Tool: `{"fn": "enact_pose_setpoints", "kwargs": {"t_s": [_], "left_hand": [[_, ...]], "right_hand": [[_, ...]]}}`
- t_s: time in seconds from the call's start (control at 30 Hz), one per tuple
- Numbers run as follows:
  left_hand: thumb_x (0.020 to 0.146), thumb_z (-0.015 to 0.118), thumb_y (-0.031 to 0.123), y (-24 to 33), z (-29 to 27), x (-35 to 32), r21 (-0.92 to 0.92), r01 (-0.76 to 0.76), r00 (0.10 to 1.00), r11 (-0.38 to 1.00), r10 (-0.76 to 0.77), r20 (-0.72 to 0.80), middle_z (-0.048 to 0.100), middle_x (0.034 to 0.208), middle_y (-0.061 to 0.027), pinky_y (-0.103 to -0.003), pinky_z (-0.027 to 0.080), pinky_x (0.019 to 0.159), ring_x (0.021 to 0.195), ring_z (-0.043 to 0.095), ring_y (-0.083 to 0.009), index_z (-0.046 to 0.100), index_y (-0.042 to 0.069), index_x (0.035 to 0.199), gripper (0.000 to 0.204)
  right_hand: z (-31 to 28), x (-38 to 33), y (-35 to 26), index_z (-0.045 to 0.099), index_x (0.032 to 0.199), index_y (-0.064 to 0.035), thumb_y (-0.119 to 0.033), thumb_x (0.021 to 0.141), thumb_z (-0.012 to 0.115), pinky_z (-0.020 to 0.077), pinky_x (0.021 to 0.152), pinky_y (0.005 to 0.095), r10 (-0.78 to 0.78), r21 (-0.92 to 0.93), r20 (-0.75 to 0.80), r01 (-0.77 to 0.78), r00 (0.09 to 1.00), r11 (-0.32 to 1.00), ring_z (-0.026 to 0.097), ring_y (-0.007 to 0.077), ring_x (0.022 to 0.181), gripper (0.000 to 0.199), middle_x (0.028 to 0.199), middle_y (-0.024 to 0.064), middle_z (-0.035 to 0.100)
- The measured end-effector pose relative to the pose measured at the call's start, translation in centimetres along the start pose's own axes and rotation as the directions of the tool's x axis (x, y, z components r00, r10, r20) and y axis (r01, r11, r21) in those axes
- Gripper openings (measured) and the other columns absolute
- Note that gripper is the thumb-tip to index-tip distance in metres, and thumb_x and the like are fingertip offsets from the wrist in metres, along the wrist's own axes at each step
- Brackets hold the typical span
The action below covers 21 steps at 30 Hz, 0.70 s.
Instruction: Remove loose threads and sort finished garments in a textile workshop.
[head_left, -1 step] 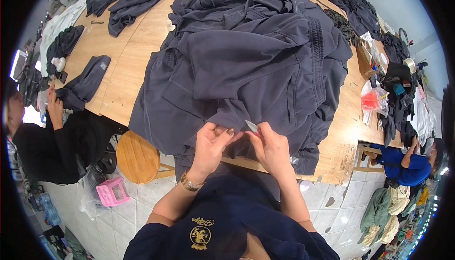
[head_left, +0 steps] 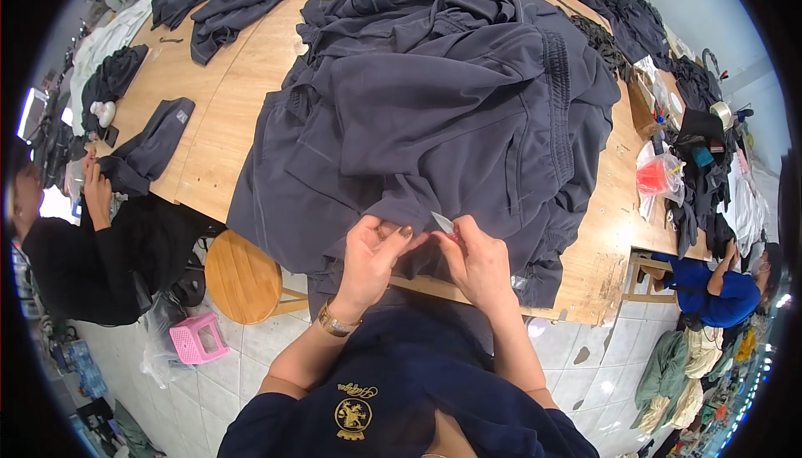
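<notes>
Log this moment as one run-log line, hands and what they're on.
left hand: pinching dark garment hem | right hand: holding small metal blade at fabric | wooden table: garment piled on it

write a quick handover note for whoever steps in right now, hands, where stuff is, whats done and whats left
Left hand: pinches a fold of the dark grey garment at the near table edge.
Right hand: holds a small metal snipping tool, its tip at that same fold.
The garment tops a heap of like garments on the wooden table; more dark pieces lie at the far left, and a round wooden stool stands to the left.
Done: cannot tell how many pieces are trimmed; no finished pile stands out.
Left: probably finish this fold, then check the rest of the heap.
</notes>
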<state>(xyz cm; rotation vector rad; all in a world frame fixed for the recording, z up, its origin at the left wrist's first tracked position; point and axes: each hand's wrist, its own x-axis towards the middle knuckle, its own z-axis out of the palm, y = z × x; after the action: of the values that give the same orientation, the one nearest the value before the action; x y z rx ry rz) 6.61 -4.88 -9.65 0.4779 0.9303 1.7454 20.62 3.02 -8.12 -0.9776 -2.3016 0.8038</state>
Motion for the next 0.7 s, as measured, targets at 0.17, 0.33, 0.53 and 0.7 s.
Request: {"fn": "enact_pose_setpoints", "kwargs": {"t_s": [0.17, 0.33, 0.53, 0.7], "left_hand": [[0.091, 0.049, 0.001, 0.0, -0.14, 0.05, 0.033, 0.013, 1.0, 0.999, -0.012, -0.007, 0.057, 0.104, -0.0101, -0.038, 0.051, 0.09, 0.099, 0.059, -0.0183, 0.047, -0.005, 0.111, 0.021], [0.091, 0.05, 0.0, -0.5, -0.47, -0.02, 0.027, -0.012, 1.0, 1.0, 0.012, -0.008, 0.057, 0.104, -0.0114, -0.037, 0.05, 0.089, 0.099, 0.059, -0.0179, 0.046, -0.006, 0.111, 0.022], [0.089, 0.052, -0.003, -0.44, -0.22, -0.26, 0.137, -0.104, 0.994, 0.985, 0.106, -0.006, 0.061, 0.098, -0.0071, -0.022, 0.046, 0.08, 0.089, 0.057, -0.0091, 0.052, -0.004, 0.108, 0.019], [0.089, 0.054, -0.002, -0.44, -0.19, -0.22, 0.153, -0.104, 0.994, 0.983, 0.107, -0.014, 0.061, 0.1, -0.0077, -0.021, 0.045, 0.08, 0.09, 0.057, -0.0088, 0.052, -0.004, 0.108, 0.02]], "right_hand": [[0.04, -0.2, -0.17, 0.048, 0.08, -0.004, -0.023, 0.085, 0.063, 0.0438, 0.047, 0.0361, -0.01, 0.018, 0.003, 0.01, 1.0, 1.0, 0.059, 0.0306, 0.054, 0.025, 0.065, 0.0125, 0.058], [0.17, -0.26, -0.37, 0.05, 0.082, -0.0023, -0.019, 0.082, 0.066, 0.0437, 0.049, 0.0349, -0.009, 0.023, 0.039, 0.008, 0.999, 1.0, 0.058, 0.0315, 0.053, 0.023, 0.06, 0.0138, 0.055], [0.35, 0.1, -0.7, 0.05, 0.082, -0.0022, -0.019, 0.083, 0.065, 0.0439, 0.049, 0.0353, -0.031, 0.015, 0.036, 0.03, 0.999, 0.999, 0.058, 0.0312, 0.053, 0.022, 0.06, 0.0133, 0.055], [0.55, -0.03, -0.28, 0.049, 0.083, -0.0015, -0.017, 0.083, 0.066, 0.0434, 0.049, 0.0342, -0.015, 0.027, 0.007, 0.015, 1.0, 1.0, 0.056, 0.0301, 0.052, 0.023, 0.06, 0.0135, 0.054]]}}
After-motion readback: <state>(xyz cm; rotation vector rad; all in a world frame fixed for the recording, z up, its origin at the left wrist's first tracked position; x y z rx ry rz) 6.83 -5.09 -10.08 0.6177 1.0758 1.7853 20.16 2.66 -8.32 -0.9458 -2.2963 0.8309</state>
